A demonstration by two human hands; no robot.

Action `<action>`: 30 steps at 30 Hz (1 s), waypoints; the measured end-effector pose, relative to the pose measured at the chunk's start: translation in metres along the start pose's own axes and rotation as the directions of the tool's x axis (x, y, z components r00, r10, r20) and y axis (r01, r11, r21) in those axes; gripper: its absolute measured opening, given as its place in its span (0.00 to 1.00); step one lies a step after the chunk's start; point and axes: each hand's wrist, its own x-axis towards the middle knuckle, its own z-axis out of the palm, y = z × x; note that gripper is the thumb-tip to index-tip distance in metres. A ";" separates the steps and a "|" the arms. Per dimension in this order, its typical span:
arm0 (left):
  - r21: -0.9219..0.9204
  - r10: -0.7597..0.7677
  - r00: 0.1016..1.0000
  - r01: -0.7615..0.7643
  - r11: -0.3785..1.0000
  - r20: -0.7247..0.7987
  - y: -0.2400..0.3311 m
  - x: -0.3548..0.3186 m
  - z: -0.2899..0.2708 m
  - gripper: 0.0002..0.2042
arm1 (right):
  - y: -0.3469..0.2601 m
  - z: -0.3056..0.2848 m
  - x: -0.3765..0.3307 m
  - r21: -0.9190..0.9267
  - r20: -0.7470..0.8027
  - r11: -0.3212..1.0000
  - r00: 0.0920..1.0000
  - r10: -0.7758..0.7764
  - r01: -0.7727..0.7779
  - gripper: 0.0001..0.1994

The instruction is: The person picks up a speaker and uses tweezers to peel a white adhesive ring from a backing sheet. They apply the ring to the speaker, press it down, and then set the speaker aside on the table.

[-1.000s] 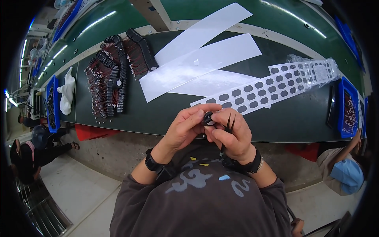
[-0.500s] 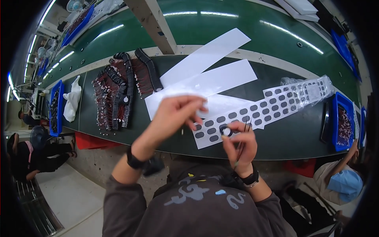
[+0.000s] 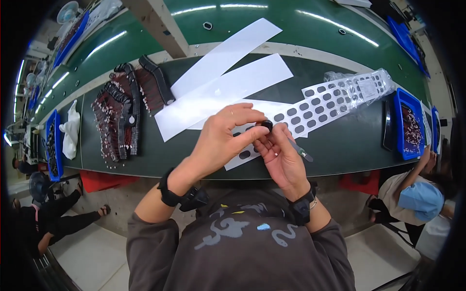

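Note:
My left hand (image 3: 224, 135) pinches a small black rounded part (image 3: 266, 125) between thumb and forefinger. Close beside it is my right hand (image 3: 285, 162), turned palm up, with its fingertips near the part; whether they touch it I cannot tell. Tweezers (image 3: 302, 151) are tucked in the right hand, their grey end sticking out past the thumb. Under and behind both hands lies a white sheet with rows of dark oval pads (image 3: 318, 104), partly hidden by the fingers. Blank white strips (image 3: 242, 80) overlap just beyond my left hand.
Black parts with dark red wires (image 3: 119, 116) lie bunched at the left, near a white cloth (image 3: 71, 131) and a blue tray (image 3: 53, 145). Clear plastic wrap (image 3: 383, 82) covers the sheet's far end. Another blue tray (image 3: 401, 126) stands at right. A post (image 3: 160, 26) rises behind the strips.
My hands have come together; the black part, formerly at my right fingertips, is now in my left pinch. My right hand has turned palm up, and the tweezers now point down and outward.

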 end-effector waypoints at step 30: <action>-0.558 -0.472 0.873 0.455 0.694 0.125 -0.038 -0.051 -0.022 0.13 | 0.017 0.022 0.013 -0.974 0.187 0.102 0.971 -0.147 0.203 0.10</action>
